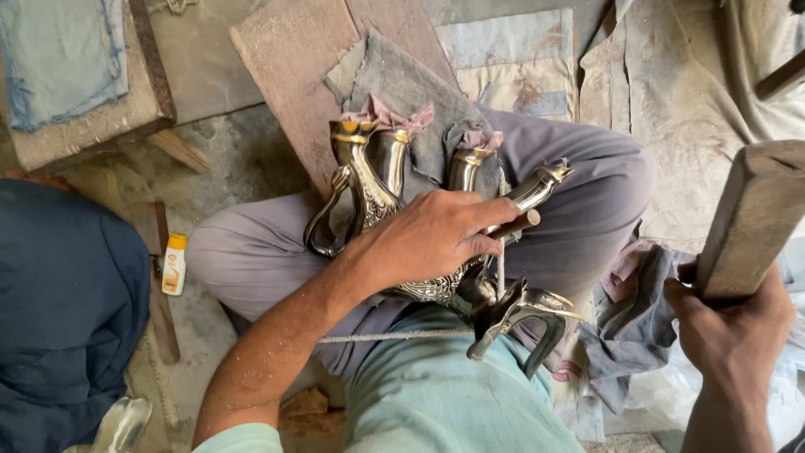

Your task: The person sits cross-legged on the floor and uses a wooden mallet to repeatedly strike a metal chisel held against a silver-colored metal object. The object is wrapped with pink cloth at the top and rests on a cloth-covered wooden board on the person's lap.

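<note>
My left hand (436,235) is closed over the ornate metal jugs (377,184) lying across my lap, fingers wrapped round a short wooden punch (516,225) set against them. My right hand (734,323) grips a wooden mallet (755,218), raised well apart. I judge a good strike needs the punch steady and square, and the jugs pinned firmly so they cannot roll.

Left hand (436,235) on metal jugs (394,193), right hand (734,331) gripping wooden block (755,218)
</note>
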